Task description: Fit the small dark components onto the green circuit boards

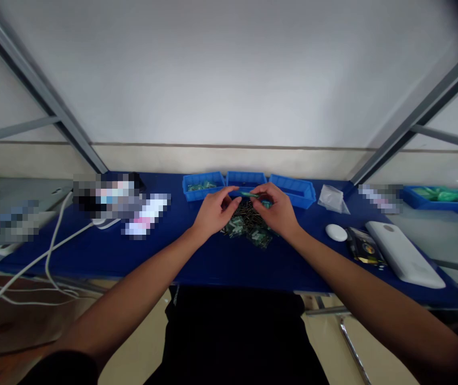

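White cable (pixel 52 240) trails off the left of the blue table (pixel 132 256); the left hand (pixel 212 214) pinches thumb and forefinger onto one end of a small green strip (pixel 248 194), held just above the pile of green boards (pixel 248 229) and in front of the middle blue bin (pixel 246 174); the right hand (pixel 279 211) clamps its fingertips on the other end. My read: grip the edges only, short and firm, wrists low over the pile so a slip lands there; the white oval puck (pixel 336 232) sits well right, untouched

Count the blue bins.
4. Three in a row behind the left hand and right hand, which pinch a green part: left bin, middle bin, right bin. A fourth bin sits far right; others may be hidden.
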`<state>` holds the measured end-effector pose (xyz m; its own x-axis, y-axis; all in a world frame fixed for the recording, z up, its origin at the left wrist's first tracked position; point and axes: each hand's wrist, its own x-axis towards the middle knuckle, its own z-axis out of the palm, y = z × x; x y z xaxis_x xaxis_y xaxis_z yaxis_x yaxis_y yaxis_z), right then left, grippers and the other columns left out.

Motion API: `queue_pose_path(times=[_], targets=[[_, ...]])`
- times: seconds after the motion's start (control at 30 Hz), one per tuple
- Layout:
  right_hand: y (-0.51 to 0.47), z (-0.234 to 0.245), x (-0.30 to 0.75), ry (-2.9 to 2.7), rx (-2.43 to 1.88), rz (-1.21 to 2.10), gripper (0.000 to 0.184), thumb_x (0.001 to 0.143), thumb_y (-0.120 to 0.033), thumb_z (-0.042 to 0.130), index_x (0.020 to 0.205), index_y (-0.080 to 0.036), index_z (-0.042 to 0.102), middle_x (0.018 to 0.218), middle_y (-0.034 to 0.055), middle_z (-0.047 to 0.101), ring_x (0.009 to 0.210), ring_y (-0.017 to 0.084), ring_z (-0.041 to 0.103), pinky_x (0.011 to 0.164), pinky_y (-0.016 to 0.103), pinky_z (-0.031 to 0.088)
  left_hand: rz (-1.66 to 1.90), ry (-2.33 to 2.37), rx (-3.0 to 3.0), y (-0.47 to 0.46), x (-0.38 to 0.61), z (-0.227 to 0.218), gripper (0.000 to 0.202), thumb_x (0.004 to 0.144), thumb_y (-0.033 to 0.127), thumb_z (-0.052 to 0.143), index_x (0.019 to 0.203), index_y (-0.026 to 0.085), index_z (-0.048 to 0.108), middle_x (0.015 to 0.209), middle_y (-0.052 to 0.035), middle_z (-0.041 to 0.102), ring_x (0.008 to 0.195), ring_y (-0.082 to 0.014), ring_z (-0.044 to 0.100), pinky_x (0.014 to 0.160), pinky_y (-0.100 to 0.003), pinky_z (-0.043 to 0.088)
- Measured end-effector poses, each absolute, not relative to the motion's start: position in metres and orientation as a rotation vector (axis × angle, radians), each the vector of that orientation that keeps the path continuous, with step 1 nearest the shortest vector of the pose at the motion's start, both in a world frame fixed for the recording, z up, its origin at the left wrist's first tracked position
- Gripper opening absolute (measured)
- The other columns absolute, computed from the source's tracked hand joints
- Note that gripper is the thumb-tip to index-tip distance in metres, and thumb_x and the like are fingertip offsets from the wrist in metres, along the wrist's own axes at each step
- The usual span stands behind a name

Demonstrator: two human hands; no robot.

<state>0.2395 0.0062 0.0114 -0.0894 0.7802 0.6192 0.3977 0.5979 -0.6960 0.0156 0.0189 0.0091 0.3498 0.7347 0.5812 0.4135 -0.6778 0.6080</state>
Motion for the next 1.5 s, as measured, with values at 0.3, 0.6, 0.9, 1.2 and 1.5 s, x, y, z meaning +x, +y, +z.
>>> queue_pose_path(times=[0.3,0.6,0.9,1.2,1.5], targets=[[0.004,0.014,0.243,-1.863,-0.879,0.296,0.032,0.103,-0.019,0.056,0.119,-0.037,0.078,0.147,0.0055,0.060,0.138,0.029,0.058,0.120,0.059,0.047,1.232,0.810,1.926,0.028,0.017,0.003,0.044,0.089,0.010,0.058,0.129,0.023,0.074,0.119,-0.0074,0.077,0.098,-0.0212,0.073,0.083,-0.034,0.060],[0.011,0.008,0.235,-1.420,-0.883,1.008,0.038,0.098,-0.059,0.067,0.124,-0.031,0.068,0.121,0.0066,0.069,0.101,0.025,0.069,0.083,0.045,0.069,1.259,0.799,1.802,0.029,0.018,0.006,0.023,0.095,0.032,0.072,0.112,0.019,0.079,0.113,-0.0085,0.078,0.093,-0.0203,0.072,0.084,-0.034,0.059],[0.000,0.017,0.229,-1.442,-0.767,1.123,0.036,0.096,-0.058,0.073,0.115,-0.028,0.074,0.106,0.0046,0.075,0.092,0.022,0.073,0.091,0.045,0.067,1.389,0.827,1.801,0.038,0.015,-0.006,0.015,0.087,0.030,0.079,0.095,0.018,0.074,0.125,-0.0121,0.070,0.113,-0.0245,0.071,0.099,-0.041,0.059],[-0.003,0.020,0.228,-1.548,-0.782,1.062,0.038,0.096,-0.057,0.074,0.123,-0.031,0.073,0.129,0.0058,0.076,0.119,0.026,0.073,0.114,0.052,0.057,1.118,0.708,1.540,0.037,0.018,-0.004,0.029,0.099,0.045,0.064,0.102,0.018,0.077,0.102,-0.0088,0.079,0.090,-0.0243,0.077,0.091,-0.045,0.064],[0.006,0.016,0.237,-1.466,-0.919,0.805,0.032,0.093,-0.049,0.077,0.116,-0.028,0.070,0.118,0.0076,0.074,0.101,0.024,0.071,0.075,0.039,0.063,1.158,0.803,1.604,0.039,0.016,-0.004,0.032,0.093,0.048,0.074,0.107,0.018,0.072,0.094,-0.0056,0.078,0.088,-0.0229,0.077,0.087,-0.042,0.064]])
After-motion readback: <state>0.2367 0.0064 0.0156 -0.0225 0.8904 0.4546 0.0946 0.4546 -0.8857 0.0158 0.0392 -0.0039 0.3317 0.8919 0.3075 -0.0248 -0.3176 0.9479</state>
